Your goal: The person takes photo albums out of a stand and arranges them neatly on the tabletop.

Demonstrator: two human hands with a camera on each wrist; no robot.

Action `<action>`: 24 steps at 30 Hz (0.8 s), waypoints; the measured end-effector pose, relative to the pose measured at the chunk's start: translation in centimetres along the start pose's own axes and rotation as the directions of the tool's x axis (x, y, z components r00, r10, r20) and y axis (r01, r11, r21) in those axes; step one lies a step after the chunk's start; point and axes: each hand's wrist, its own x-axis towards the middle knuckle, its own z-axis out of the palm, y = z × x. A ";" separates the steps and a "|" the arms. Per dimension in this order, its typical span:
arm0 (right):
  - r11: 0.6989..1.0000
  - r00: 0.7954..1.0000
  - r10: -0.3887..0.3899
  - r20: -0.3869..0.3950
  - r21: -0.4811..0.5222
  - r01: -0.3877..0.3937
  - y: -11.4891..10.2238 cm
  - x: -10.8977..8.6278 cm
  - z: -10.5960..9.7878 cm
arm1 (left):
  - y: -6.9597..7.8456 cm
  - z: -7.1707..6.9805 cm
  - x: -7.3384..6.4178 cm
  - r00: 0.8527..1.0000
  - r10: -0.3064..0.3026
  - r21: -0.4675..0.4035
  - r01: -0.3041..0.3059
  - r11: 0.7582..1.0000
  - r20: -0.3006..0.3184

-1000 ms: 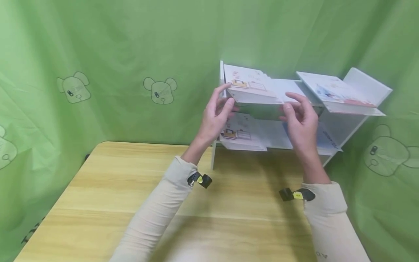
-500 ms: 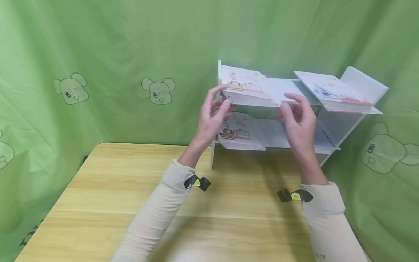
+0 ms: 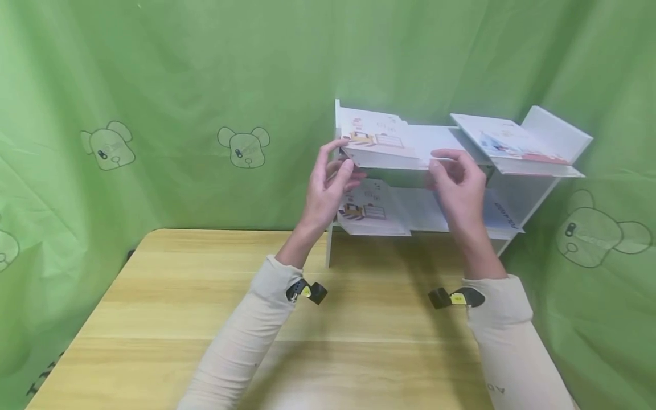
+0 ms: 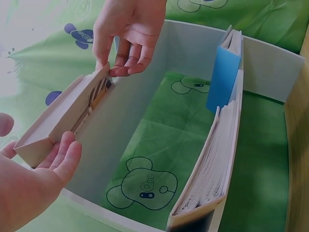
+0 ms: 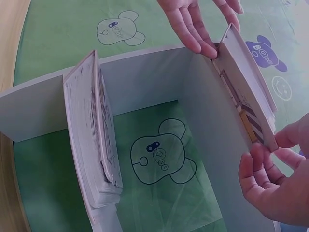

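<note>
In the head view, a white book (image 3: 379,134) with a yellow-and-black printed cover lies on the upper board of a white shelf (image 3: 558,134). My left hand (image 3: 328,185) holds its left end, index finger at the cover's corner and other fingers below. The right hand (image 3: 461,179) pinches near its right front end with thumb and index finger. From the left wrist, the book (image 4: 63,116) spans between my left hand (image 4: 38,186) and right hand (image 4: 130,34). In the right wrist view, the right hand (image 5: 280,179) grips the striped-cover end; left fingertips touch the far end.
Another white book (image 3: 512,139) with blue and red print lies at the upper right. A similar yellow-print book (image 3: 371,210) rests on the lower board, and a blue book (image 4: 224,72) stands out in the left wrist view. The shelf stands on a wooden table (image 3: 205,307) before a green curtain (image 3: 174,188).
The head view has shifted slightly, moving the shelf a little leftward in it. Against the shelf, the right hand has edged slightly left toward the book; the left hand keeps its hold.
</note>
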 end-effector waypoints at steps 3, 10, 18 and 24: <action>0.998 1.000 0.014 0.017 0.055 -0.015 0.0 -0.2 -0.2 | 0.0 0.0 -0.2 1.000 0.000 -0.004 0.000 1.000 0.011; 0.968 0.996 0.047 0.080 0.244 -0.065 -0.1 -0.8 -0.9 | 0.5 -0.1 -0.7 0.998 -0.026 -0.022 0.027 0.999 0.058; 0.972 0.985 0.080 0.153 0.208 -0.111 0.0 -1.1 -1.3 | 1.0 -0.5 -1.1 0.992 -0.079 -0.045 0.084 0.995 0.100; 0.968 0.983 0.066 0.174 0.227 -0.106 0.3 -1.5 -1.5 | 1.0 -0.4 -1.0 0.992 -0.093 -0.054 0.098 0.994 0.084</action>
